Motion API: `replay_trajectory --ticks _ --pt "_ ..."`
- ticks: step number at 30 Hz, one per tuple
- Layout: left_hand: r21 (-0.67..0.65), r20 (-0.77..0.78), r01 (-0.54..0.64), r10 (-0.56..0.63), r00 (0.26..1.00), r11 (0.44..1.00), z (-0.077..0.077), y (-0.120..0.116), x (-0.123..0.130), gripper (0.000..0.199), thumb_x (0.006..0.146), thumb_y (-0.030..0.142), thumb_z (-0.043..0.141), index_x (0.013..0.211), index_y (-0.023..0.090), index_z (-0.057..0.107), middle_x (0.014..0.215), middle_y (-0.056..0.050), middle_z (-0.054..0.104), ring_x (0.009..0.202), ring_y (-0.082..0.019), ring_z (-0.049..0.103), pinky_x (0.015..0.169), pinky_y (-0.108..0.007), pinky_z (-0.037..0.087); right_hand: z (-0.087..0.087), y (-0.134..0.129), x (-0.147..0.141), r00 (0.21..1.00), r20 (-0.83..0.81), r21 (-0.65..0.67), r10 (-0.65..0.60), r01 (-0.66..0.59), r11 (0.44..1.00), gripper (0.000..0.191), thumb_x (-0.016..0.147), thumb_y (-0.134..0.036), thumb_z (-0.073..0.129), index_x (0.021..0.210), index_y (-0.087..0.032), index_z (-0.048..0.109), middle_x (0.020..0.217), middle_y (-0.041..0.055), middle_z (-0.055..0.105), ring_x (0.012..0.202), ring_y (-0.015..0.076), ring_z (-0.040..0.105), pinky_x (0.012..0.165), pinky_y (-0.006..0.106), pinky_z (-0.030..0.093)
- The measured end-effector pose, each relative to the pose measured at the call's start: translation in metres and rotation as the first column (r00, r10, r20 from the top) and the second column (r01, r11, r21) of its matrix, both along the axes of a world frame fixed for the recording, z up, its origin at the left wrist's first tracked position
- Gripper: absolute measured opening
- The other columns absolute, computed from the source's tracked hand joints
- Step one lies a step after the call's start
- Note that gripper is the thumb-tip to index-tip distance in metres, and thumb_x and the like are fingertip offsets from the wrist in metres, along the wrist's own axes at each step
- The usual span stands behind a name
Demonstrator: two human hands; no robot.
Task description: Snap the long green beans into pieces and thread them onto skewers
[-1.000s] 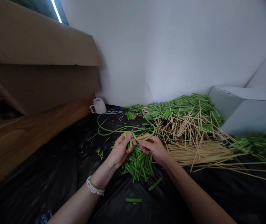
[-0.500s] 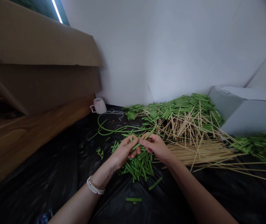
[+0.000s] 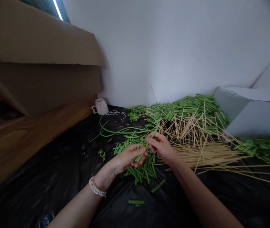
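Observation:
My left hand, with a beaded bracelet at the wrist, is closed around short cut pieces of green stem. How many it holds is hidden by the fingers. Close by on the right, my right hand pinches a longer green stem, whose upper end sticks up past the fingers. Below both hands lies a heap of short green stem pieces on black plastic sheeting. Two loose pieces, one of them a short stem piece, lie nearer to me.
Long curved stems lie behind the hands, near a white mug. To the right are thin wooden sticks, rows of green pieces and a pale box. A cardboard box stands at left.
My hands have come apart slightly: the right has shifted right with its stem, now more upright. My left hand has dropped a little and turned palm inward, keeping stem pieces.

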State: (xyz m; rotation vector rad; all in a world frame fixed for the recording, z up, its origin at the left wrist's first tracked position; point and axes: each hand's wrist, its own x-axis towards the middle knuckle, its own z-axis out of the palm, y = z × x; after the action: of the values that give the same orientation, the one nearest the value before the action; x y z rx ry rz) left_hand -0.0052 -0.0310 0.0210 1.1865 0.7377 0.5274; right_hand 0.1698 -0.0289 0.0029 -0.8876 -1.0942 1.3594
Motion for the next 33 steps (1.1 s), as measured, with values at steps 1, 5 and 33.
replay_trajectory --ticks 1,5,33 --pt "0.006 0.019 -0.026 0.026 0.999 1.0 -0.001 0.0 0.001 0.031 0.084 0.046 0.065 0.081 0.015 0.06 0.053 0.003 0.051 0.04 -0.005 0.037 0.037 -0.017 0.018 0.001 0.0 0.0 1.0 -0.021 0.001 -0.005 0.005 1.0 0.032 0.067 -0.044 0.081 0.074 -0.019 0.062 0.05 -0.0063 0.055 0.04 0.0068 0.043 0.039 0.02 0.028" --pt "0.009 0.155 -0.149 0.146 0.977 0.989 -0.006 0.004 0.003 0.03 0.082 0.043 0.069 0.079 0.015 0.058 0.052 0.004 0.051 0.039 -0.004 0.037 0.038 -0.016 0.017 0.002 0.0 0.002 0.99 -0.142 0.01 -0.014 0.016 1.0 0.03 0.071 -0.046 0.077 0.078 -0.017 0.071 0.057 -0.0034 0.057 0.044 0.0065 0.043 0.04 0.021 0.028" --pt "-0.073 0.158 -0.111 0.121 0.98 0.991 -0.006 0.004 0.003 0.033 0.082 0.044 0.068 0.083 0.013 0.057 0.055 0.002 0.056 0.039 -0.003 0.037 0.04 -0.017 0.019 0.014 -0.01 -0.009 0.981 0.171 0.076 0.092 -0.106 0.991 0.03 0.073 -0.042 0.076 0.078 -0.019 0.058 0.046 -0.009 0.047 0.04 0.0067 0.038 0.039 0.019 0.027"
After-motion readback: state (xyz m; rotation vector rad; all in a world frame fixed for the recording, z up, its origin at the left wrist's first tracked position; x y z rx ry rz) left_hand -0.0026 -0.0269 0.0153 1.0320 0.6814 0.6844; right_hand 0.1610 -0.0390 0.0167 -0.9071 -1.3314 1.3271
